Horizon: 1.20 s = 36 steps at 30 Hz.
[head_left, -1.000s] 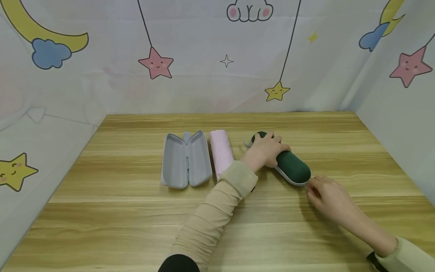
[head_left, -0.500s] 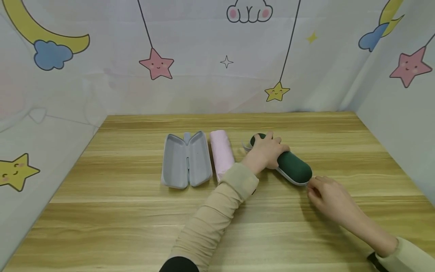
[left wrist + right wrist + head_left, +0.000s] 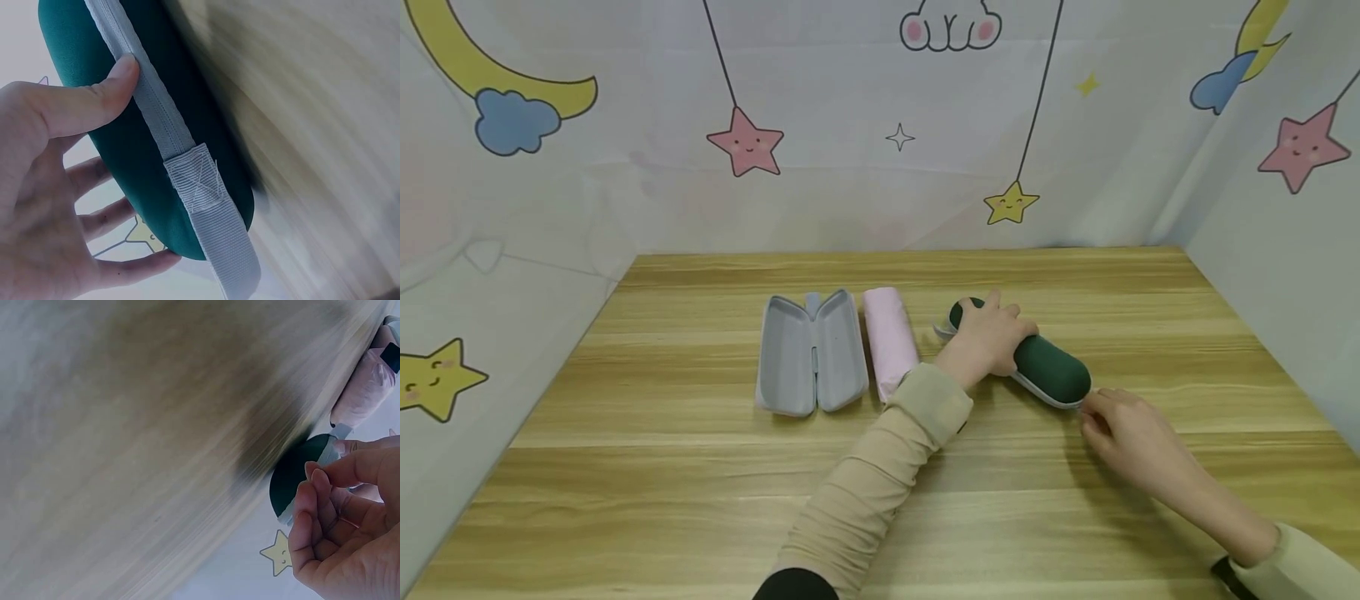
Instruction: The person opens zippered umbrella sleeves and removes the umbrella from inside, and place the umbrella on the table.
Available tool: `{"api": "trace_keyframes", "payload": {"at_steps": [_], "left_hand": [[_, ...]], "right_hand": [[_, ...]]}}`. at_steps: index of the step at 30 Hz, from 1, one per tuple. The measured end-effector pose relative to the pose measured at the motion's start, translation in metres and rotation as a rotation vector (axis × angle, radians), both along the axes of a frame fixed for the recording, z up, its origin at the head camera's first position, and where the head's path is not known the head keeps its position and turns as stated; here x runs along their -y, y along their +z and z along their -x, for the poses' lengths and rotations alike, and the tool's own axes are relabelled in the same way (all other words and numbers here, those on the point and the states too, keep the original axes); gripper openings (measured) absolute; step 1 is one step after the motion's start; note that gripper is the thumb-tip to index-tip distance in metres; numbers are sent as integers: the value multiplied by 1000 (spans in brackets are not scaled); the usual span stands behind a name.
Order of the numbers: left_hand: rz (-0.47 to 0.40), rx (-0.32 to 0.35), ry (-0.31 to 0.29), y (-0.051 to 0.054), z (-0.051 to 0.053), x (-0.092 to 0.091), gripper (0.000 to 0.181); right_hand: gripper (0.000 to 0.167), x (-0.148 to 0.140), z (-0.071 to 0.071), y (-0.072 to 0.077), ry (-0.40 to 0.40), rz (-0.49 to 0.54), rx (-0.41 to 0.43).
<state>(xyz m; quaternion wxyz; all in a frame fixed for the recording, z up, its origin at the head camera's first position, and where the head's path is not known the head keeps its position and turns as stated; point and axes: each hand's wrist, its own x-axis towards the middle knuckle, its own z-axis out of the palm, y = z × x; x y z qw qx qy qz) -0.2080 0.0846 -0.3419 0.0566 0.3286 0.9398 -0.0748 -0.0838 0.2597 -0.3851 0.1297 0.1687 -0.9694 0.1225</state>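
A long dark green zippered case [image 3: 1052,369] lies slantwise on the table, its grey zipper [image 3: 159,109] running along the side. My left hand [image 3: 985,337] grips its far half from above; in the left wrist view the thumb lies on the zipper band and the fingers go round the other side. A grey fabric strap [image 3: 225,244] is stitched at that end. At the near right end, my right hand [image 3: 1123,429] has thumb and index fingertips pinched together against the zipper's end. The fingers hide the zipper pull between them.
Left of the green case lies a pink roll [image 3: 891,337], partly behind the left sleeve. Beside it a grey hard case [image 3: 811,354] lies spread open on the wooden table [image 3: 662,483]. A printed cloth wall [image 3: 835,192] stands behind and on both sides.
The green case has turned slightly: its far end has come a little left and nearer, its near end a little right. Both hands have shifted slightly with it and keep their holds.
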Motion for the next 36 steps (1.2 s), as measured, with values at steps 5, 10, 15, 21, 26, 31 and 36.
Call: {"api": "trace_keyframes", "payload": {"at_steps": [5,10,15,21,26,31,36], "left_hand": [[13,-2,6,0,0,-3,58],[20,-11,8,1,0,-5,57],[20,-10,13,1,-1,-7,58],[-1,4,-7,1,0,-5,59],[-63,62,-54,2,8,10,65],[-135,205,-59,7,18,23,65],[-203,306,-45,2,28,30,63]], "right_hand": [[8,-2,0,1,-17,-2,26],[9,-3,0,2,-22,-7,21],[13,-3,-1,2,-15,0,30],[15,-1,-2,2,-27,5,44],[13,2,-1,2,-42,29,73],[11,3,-1,2,-54,36,91],[12,3,-1,1,-65,37,88]]}}
